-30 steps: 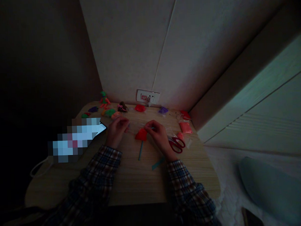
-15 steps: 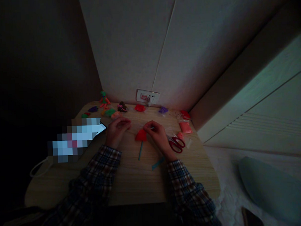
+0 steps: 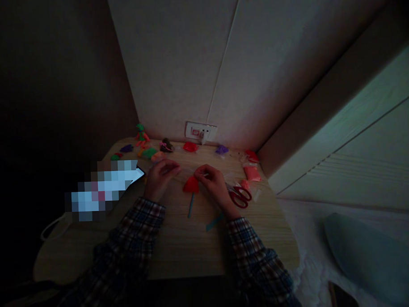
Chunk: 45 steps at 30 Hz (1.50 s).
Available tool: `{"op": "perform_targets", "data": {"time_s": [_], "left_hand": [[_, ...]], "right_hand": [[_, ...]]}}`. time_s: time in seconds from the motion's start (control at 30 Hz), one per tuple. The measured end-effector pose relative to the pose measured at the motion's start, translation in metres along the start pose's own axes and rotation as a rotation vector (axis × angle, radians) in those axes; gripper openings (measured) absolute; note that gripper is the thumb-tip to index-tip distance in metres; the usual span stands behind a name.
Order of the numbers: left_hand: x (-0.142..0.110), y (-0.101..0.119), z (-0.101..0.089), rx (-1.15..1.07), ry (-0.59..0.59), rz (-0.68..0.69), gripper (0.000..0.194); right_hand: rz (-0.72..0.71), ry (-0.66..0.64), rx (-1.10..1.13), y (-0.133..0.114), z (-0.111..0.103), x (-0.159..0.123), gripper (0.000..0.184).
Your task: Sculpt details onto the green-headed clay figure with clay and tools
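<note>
My left hand (image 3: 158, 178) is above the middle of the table, thumb and fingers brought together in a pinch. Whatever lies between those fingertips is too small and dark to make out. Opposite it, my right hand (image 3: 212, 184) is also closed in a pinch, with a small pale bit showing by its fingers. Its fingertips are at the upper right edge of a red fan-shaped piece (image 3: 191, 185), and I cannot tell if they touch it. A thin blue stick (image 3: 190, 206) runs down from the red piece. A flat blue strip (image 3: 214, 223) lies near my right wrist.
Red-handled scissors (image 3: 240, 197) lie right of my right hand. Pink clay in a bag (image 3: 252, 172), a red packet (image 3: 190, 147) and a purple packet (image 3: 222, 149) lie along the back. A green-and-orange figure (image 3: 141, 134) stands back left. A lit phone (image 3: 137, 174) is at left.
My left fingertips have shifted very slightly to the right. The right hand stays almost in place, and the red piece has moved slightly left.
</note>
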State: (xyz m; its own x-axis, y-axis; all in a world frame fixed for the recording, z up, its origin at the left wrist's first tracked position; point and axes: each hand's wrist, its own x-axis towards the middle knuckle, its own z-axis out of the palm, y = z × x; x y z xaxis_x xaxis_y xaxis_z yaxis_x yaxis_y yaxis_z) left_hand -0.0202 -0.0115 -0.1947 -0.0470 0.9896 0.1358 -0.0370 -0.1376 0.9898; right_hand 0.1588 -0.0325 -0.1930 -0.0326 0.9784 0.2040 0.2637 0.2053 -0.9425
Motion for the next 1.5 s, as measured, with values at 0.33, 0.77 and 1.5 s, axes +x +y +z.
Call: {"op": "perform_targets", "data": {"time_s": [0.33,0.77,1.5], "left_hand": [[-0.003,0.0037,-0.0002,0.218,-0.122,0.123,0.022],[-0.0044,0.0009,-0.0002,0.321,-0.151,0.229,0.018],[-0.0012,-0.0002,-0.0001,0.231,-0.301,0.075,0.018]], "right_hand": [[-0.011,-0.022,-0.017,-0.0023,-0.0002,-0.0001,0.008],[-0.017,-0.009,-0.04,-0.0017,-0.0003,-0.0007,0.007],[-0.063,0.02,-0.042,-0.0051,-0.003,-0.0023,0.01]]}}
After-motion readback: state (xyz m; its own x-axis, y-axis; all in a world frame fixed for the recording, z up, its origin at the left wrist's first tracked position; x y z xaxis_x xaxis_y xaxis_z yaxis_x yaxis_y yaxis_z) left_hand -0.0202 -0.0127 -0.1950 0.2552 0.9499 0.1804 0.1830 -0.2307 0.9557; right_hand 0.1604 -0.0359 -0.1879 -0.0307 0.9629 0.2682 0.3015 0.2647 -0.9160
